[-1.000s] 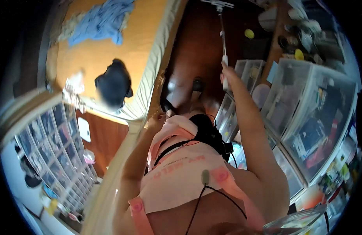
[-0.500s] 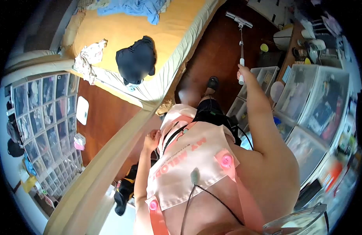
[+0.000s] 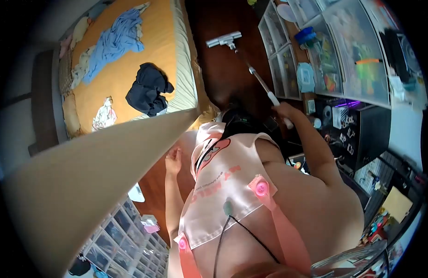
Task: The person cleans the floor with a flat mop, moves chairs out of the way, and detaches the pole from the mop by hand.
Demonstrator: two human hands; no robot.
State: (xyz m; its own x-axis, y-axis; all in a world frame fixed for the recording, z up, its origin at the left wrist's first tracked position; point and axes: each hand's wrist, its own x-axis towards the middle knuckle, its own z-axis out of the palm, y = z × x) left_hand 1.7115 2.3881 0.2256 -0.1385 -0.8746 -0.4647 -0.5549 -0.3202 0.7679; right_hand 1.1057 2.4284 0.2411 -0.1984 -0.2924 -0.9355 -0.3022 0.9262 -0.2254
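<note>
My right hand [image 3: 285, 111] is wrapped round the white handle of a long-poled mop [image 3: 261, 82]. Its flat white head [image 3: 224, 40] lies on the dark red-brown floor [image 3: 214, 18] beside the bed. My left hand [image 3: 173, 157] holds nothing; its fingers are slightly curled and apart, near the side of the pink apron [image 3: 223, 185] on my body.
The bed [image 3: 109, 60] at upper left bears a blue cloth [image 3: 119, 39] and a black garment [image 3: 150, 89]. A beige post [image 3: 98, 153] crosses the left side. Clear drawers [image 3: 357, 51] and a black cabinet [image 3: 376, 132] stand at right, more drawers [image 3: 116, 236] at lower left.
The view has turned and moved along the bed. The mop head now shows further left, closer to the bed's side. My right hand still grips the handle, lower in view.
</note>
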